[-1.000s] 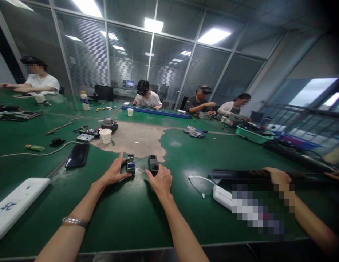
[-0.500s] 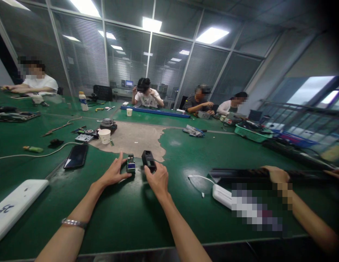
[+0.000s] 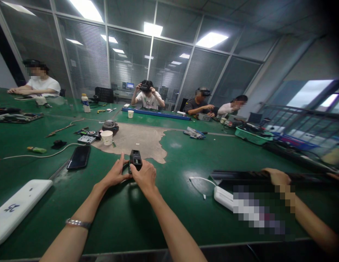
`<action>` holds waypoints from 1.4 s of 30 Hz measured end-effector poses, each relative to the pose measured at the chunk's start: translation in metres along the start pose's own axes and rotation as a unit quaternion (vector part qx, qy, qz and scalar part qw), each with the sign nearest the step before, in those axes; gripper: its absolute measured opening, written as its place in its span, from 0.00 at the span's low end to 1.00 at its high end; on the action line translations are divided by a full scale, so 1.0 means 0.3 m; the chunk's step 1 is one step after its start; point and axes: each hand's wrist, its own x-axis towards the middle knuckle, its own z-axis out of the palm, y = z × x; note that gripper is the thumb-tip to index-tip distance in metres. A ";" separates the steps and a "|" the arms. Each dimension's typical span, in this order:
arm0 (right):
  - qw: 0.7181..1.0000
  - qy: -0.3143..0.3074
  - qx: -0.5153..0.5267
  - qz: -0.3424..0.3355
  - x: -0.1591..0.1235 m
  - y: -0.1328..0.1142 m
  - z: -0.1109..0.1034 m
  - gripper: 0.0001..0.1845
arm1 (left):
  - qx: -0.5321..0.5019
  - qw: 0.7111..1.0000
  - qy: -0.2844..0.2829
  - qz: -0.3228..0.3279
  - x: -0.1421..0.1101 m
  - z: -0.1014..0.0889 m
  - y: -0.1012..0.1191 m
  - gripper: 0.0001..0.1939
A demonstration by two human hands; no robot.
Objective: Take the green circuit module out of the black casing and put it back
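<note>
My right hand (image 3: 145,176) grips a small black plastic housing (image 3: 136,156) with openings in its upper face, thumb on the near end. The housing sits over the spot where a small circuit board module was, and the module is now almost wholly hidden by it. My left hand (image 3: 116,174), with a silver bracelet on its wrist, is closed against the left side with the thumb raised and fingers under the near edge. Whether the module is fully inside the housing cannot be seen.
To the left lie a dark phone (image 3: 79,157), a white power strip-like case (image 3: 24,207) and a paper cup (image 3: 106,138). On the right, a co-worker's hand (image 3: 277,177) rests on a long black bar (image 3: 240,176) behind a white device (image 3: 224,198). Several people sit across the green table (image 3: 185,156).
My right hand has moved left, bringing the black housing over the circuit board module in my left hand. The seated person opposite has both hands up at their headset.
</note>
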 end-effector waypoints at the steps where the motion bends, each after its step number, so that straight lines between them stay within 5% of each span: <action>1: 1.000 -0.003 -0.003 0.002 0.005 -0.007 0.001 0.20 | -0.001 1.000 0.001 -0.001 0.001 0.001 -0.001 0.64; 20: 0.998 -0.034 -0.056 -0.006 -0.034 0.021 0.089 0.30 | 0.062 0.998 -0.002 0.019 0.001 0.017 -0.050 0.67; 30: 0.999 0.027 0.018 0.001 0.002 -0.001 0.041 0.18 | 0.044 0.999 0.003 0.011 -0.001 0.006 -0.021 0.65; 36: 0.998 0.062 0.013 0.015 0.032 0.115 -0.059 0.16 | 0.017 1.000 0.001 -0.010 -0.003 -0.002 0.006 0.64; 42: 0.996 0.042 -0.054 0.065 0.001 0.242 -0.045 0.17 | 0.008 1.000 -0.010 -0.016 -0.003 -0.008 0.014 0.62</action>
